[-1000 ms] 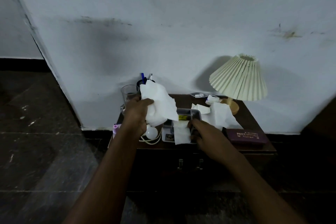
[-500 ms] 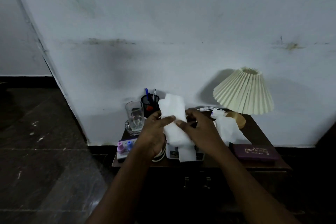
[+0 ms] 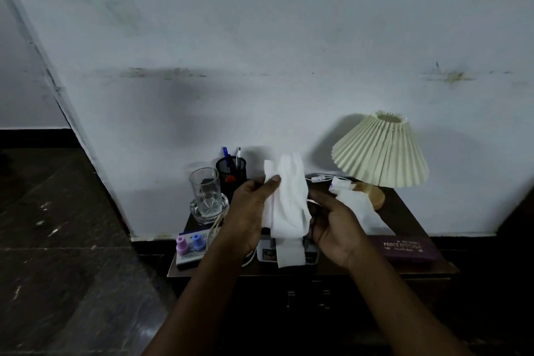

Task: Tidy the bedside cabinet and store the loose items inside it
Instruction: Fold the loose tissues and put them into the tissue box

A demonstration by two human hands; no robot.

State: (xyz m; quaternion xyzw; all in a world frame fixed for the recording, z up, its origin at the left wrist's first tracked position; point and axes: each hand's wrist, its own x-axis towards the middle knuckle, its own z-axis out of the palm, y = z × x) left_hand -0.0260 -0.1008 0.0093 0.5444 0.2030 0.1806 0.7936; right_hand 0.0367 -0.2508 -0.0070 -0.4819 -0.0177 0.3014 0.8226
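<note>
The tissue (image 3: 289, 199) is white, soft and creased, folded into a long loose strip, and it is held in the air above the middle of the cabinet (image 3: 318, 272). The left hand (image 3: 248, 211) grips its left edge, the thumb pressed across the front near the top. The right hand (image 3: 332, 222) is half closed, its curled fingers holding the lower right edge. Directly below the tissue lies a flat box (image 3: 267, 253) with another white sheet (image 3: 290, 254) hanging over its front. To the left stand a glass (image 3: 205, 191), a black pen pot (image 3: 231, 173), and two small bottles (image 3: 187, 243), one pink and one blue. To the right are a second crumpled tissue (image 3: 361, 208), a pleated lamp (image 3: 381, 153), and a purple case (image 3: 404, 247). The hands and forearms hide part of the cabinet top. The tissue's long axis runs nearly upright, its top end toward the wall (image 3: 260, 37) and its lower end toward the box.
</note>
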